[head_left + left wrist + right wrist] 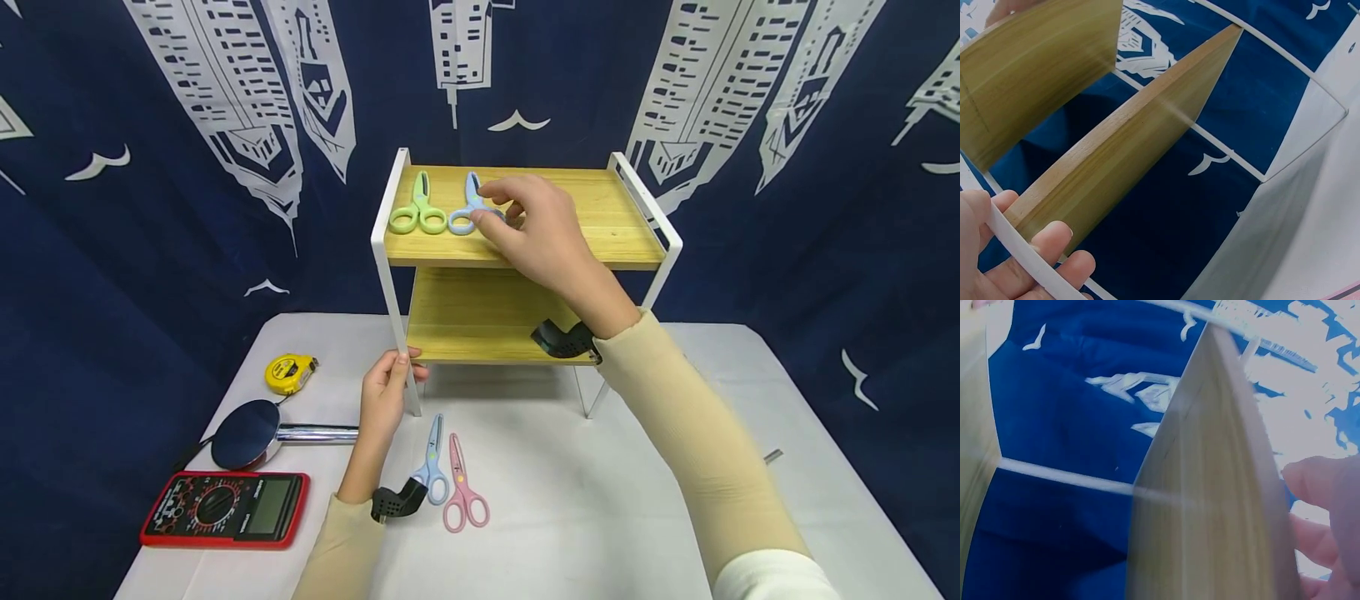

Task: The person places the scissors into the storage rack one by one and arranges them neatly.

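On the top board of the wooden shelf (600, 218) lies a pale blue pair of scissors (469, 208), its long axis running front to back, blades pointing away toward the blue curtain (150, 250) and finger loops toward the person. The right hand (536, 229) rests over it with fingers curled at the loops; they seem to pinch the near loop, though the hand hides the contact. Just beside it to the left lies a green pair of scissors (418, 208), pointing the same way. The left hand (384, 398) grips the shelf's white front leg (397, 333), fingers wrapped round it. On the white table (600, 500), near that wrist, a second blue pair (433, 462) and a pink pair (461, 492) lie side by side, blades pointing toward the shelf. Farther left sit a yellow tape measure (288, 373), a round mirror (247, 433) and a red multimeter (225, 508).
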A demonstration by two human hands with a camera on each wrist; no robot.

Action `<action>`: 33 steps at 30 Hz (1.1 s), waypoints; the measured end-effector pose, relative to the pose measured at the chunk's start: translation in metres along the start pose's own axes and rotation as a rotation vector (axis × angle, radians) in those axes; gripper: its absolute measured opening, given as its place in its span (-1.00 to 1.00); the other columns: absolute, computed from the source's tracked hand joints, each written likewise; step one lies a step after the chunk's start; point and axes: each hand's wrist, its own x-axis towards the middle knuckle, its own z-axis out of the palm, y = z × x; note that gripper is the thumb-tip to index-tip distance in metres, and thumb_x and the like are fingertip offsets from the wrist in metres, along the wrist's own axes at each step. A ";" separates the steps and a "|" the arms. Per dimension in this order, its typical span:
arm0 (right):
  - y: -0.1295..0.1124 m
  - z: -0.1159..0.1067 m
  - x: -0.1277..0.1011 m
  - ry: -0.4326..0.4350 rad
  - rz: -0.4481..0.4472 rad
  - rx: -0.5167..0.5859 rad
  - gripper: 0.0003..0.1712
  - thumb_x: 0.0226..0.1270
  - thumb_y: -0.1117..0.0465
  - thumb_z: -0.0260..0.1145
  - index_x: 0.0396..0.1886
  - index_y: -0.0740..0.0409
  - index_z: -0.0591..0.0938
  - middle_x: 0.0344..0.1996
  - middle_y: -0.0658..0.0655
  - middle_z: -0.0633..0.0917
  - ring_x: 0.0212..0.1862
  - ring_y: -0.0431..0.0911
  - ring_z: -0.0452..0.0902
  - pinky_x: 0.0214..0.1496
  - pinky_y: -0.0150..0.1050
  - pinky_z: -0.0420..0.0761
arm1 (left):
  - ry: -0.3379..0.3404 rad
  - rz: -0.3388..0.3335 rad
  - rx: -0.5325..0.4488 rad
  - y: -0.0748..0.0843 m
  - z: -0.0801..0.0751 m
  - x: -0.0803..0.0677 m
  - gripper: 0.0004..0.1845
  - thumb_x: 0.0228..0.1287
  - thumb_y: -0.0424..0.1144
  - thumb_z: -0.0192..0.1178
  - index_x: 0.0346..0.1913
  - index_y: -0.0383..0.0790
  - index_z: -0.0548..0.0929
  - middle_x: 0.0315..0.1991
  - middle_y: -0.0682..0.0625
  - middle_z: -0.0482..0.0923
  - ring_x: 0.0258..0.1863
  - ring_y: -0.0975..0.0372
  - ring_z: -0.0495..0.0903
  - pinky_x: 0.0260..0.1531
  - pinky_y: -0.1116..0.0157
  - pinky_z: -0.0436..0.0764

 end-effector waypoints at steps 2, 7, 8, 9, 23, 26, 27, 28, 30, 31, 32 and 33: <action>0.000 0.000 -0.013 0.082 -0.065 0.029 -0.64 0.31 0.17 0.40 0.03 0.26 0.73 -0.07 0.26 0.74 -0.10 0.09 0.62 -0.04 -0.10 0.52 | -0.001 -0.002 0.000 -0.001 0.001 0.000 -0.68 0.63 -0.27 -0.06 0.01 -0.47 0.62 -0.43 -0.03 0.74 -0.36 0.39 0.67 -0.08 0.33 0.50; 0.001 0.001 -0.053 0.269 -0.198 0.094 -0.68 0.21 0.24 0.45 -0.06 0.30 0.74 -0.12 0.27 0.73 -0.04 0.08 0.61 0.01 -0.18 0.55 | -0.003 -0.006 -0.001 -0.003 0.002 -0.001 -0.68 0.63 -0.27 -0.06 0.01 -0.46 0.62 -0.43 -0.02 0.74 -0.35 0.38 0.67 -0.05 0.32 0.50; 0.001 0.003 -0.063 0.307 -0.225 0.119 -0.69 0.20 0.26 0.44 -0.09 0.32 0.74 -0.14 0.28 0.73 -0.04 0.09 0.63 0.04 -0.21 0.56 | -0.002 -0.006 -0.002 -0.003 0.002 -0.001 -0.68 0.63 -0.27 -0.06 0.01 -0.47 0.62 -0.43 -0.03 0.74 -0.35 0.38 0.67 -0.04 0.32 0.50; 0.002 0.006 -0.073 0.338 -0.251 0.145 -0.71 0.18 0.28 0.43 -0.12 0.34 0.74 -0.16 0.30 0.73 -0.04 0.10 0.63 0.07 -0.24 0.57 | -0.002 -0.007 -0.001 -0.003 0.003 -0.001 -0.68 0.63 -0.26 -0.06 0.01 -0.47 0.62 -0.43 -0.03 0.74 -0.35 0.38 0.67 -0.04 0.33 0.50; 0.036 0.126 -0.213 -0.277 0.020 0.206 -0.67 0.16 0.27 0.45 -0.04 0.17 0.73 -0.18 0.12 0.75 -0.31 -0.06 0.59 -0.24 -0.33 0.56 | 0.017 0.013 0.003 -0.004 0.000 -0.001 -0.68 0.63 -0.29 -0.07 0.00 -0.50 0.61 -0.47 0.12 0.72 -0.36 0.36 0.67 -0.07 0.31 0.48; 0.037 0.145 -0.231 -0.437 0.145 0.190 -0.69 0.17 0.18 0.45 -0.08 0.13 0.71 -0.29 0.09 0.70 -0.37 -0.17 0.48 -0.27 -0.39 0.47 | 0.013 0.009 0.003 -0.005 0.000 -0.001 -0.68 0.63 -0.29 -0.07 0.00 -0.50 0.61 -0.47 0.17 0.71 -0.36 0.37 0.67 -0.09 0.32 0.46; 0.037 0.149 -0.236 -0.480 0.179 0.183 -0.69 0.17 0.14 0.47 -0.09 0.12 0.70 -0.33 0.06 0.67 -0.37 -0.21 0.44 -0.28 -0.40 0.45 | 0.009 0.007 0.002 -0.004 0.000 -0.001 -0.67 0.63 -0.28 -0.07 0.00 -0.50 0.61 -0.47 0.17 0.71 -0.36 0.38 0.66 -0.10 0.33 0.45; 0.037 0.153 -0.240 -0.514 0.204 0.171 -0.68 0.16 0.11 0.49 -0.12 0.11 0.68 -0.36 0.04 0.64 -0.38 -0.26 0.41 -0.29 -0.41 0.43 | 0.007 0.005 0.005 -0.004 0.000 -0.001 -0.67 0.63 -0.27 -0.07 0.01 -0.49 0.61 -0.46 0.16 0.72 -0.35 0.40 0.66 -0.09 0.33 0.45; 0.038 0.161 -0.247 -0.560 0.232 0.144 -0.66 0.15 0.06 0.52 -0.15 0.07 0.63 -0.39 -0.02 0.59 -0.36 -0.32 0.37 -0.30 -0.43 0.41 | 0.005 -0.003 0.000 -0.003 0.001 -0.001 -0.67 0.63 -0.26 -0.07 0.01 -0.48 0.62 -0.47 0.16 0.71 -0.36 0.40 0.66 -0.09 0.34 0.44; 0.038 0.163 -0.250 -0.569 0.233 0.128 -0.64 0.14 0.04 0.53 -0.16 0.06 0.61 -0.39 -0.04 0.57 -0.36 -0.33 0.35 -0.31 -0.43 0.39 | 0.005 -0.003 -0.001 -0.003 0.001 0.000 -0.67 0.63 -0.26 -0.06 0.01 -0.48 0.62 -0.46 0.16 0.71 -0.35 0.40 0.66 -0.08 0.33 0.44; 0.038 0.165 -0.252 -0.570 0.227 0.111 -0.61 0.12 0.04 0.55 -0.16 0.06 0.59 -0.39 -0.06 0.56 -0.37 -0.34 0.34 -0.33 -0.43 0.38 | 0.003 -0.005 -0.003 -0.002 0.001 0.000 -0.66 0.64 -0.25 -0.06 0.01 -0.48 0.62 -0.46 0.16 0.71 -0.35 0.40 0.66 -0.08 0.33 0.43; 0.038 0.167 -0.254 -0.561 0.212 0.096 -0.60 0.10 0.05 0.56 -0.17 0.06 0.58 -0.40 -0.06 0.55 -0.38 -0.33 0.34 -0.35 -0.43 0.37 | 0.003 -0.008 -0.006 -0.002 0.001 0.000 -0.66 0.64 -0.25 -0.06 0.02 -0.47 0.62 -0.46 0.17 0.71 -0.35 0.40 0.66 -0.08 0.33 0.43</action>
